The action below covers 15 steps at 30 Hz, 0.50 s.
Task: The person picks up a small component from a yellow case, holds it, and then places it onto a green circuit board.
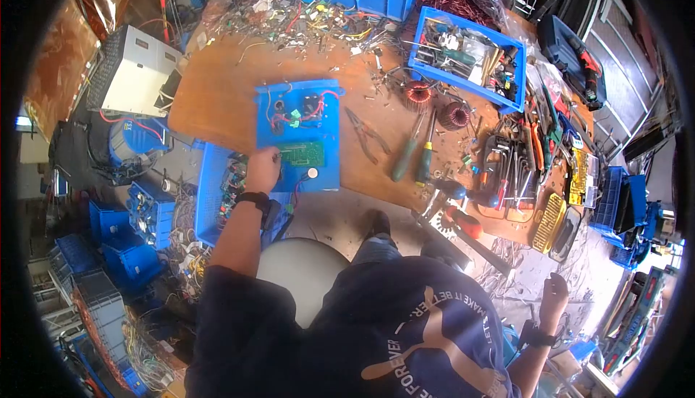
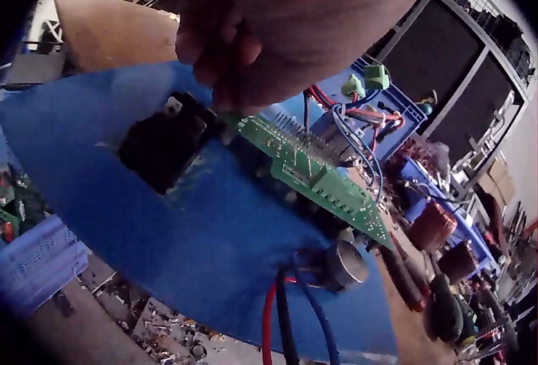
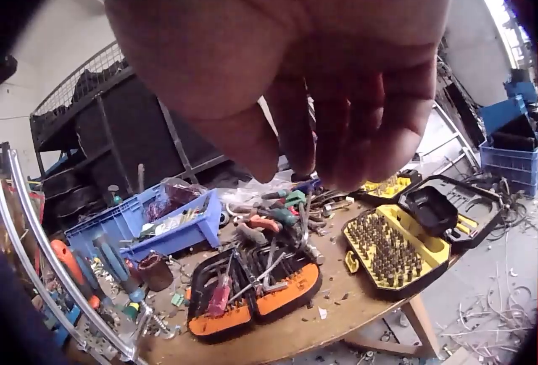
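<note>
My left hand [image 1: 263,170] is at the left edge of a green circuit board [image 1: 302,154] on a blue panel [image 1: 329,123]. In the left wrist view, the curled fingers of the left hand [image 2: 227,63] pinch the end of the green board [image 2: 311,180], which sits tilted above the panel [image 2: 227,256]. A round component [image 2: 346,264] and red, black and blue wires are beside it. My right hand [image 1: 554,298] is held away from the table, at the right; in the right wrist view this hand [image 3: 336,88] has loosely bent fingers and holds nothing.
Pliers [image 1: 368,135] and two screwdrivers [image 1: 425,155] lie right of the panel, near copper coils [image 1: 455,115]. Beyond are a blue tray [image 1: 523,72] of parts, a hex key set [image 3: 252,294] and a yellow bit case [image 3: 395,252]. A blue crate [image 1: 208,202] stands at the left.
</note>
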### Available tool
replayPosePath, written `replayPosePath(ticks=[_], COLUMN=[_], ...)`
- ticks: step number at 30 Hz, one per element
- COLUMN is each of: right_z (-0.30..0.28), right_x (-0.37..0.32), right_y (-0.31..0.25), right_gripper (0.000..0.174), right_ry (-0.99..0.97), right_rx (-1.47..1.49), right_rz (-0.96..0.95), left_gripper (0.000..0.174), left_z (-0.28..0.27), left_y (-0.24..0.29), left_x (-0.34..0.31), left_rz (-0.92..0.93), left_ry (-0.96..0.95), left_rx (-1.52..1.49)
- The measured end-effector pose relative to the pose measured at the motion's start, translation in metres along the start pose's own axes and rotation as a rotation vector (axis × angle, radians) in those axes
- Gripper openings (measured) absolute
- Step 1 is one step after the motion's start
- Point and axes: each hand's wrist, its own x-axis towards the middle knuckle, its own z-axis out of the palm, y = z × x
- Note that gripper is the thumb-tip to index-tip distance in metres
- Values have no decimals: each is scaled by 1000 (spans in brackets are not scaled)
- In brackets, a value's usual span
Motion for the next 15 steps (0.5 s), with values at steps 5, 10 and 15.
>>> replayPosePath(ticks=[5, 10, 15], right_z=[1, 4, 10], right_x=[3, 1, -4], right_y=[-5, -11, -9], right_gripper=[23, 23, 24], right_ry=[-29, -43, -79], right_rx=[5, 10, 17], right_rz=[-25, -4, 46], left_gripper=[14, 11, 10], left_z=[-3, -17, -10], left_y=[1, 15, 3], left_x=[3, 14, 21], left_rz=[40, 82, 164], left_ry=[-53, -177, -282], left_rx=[67, 189, 239])
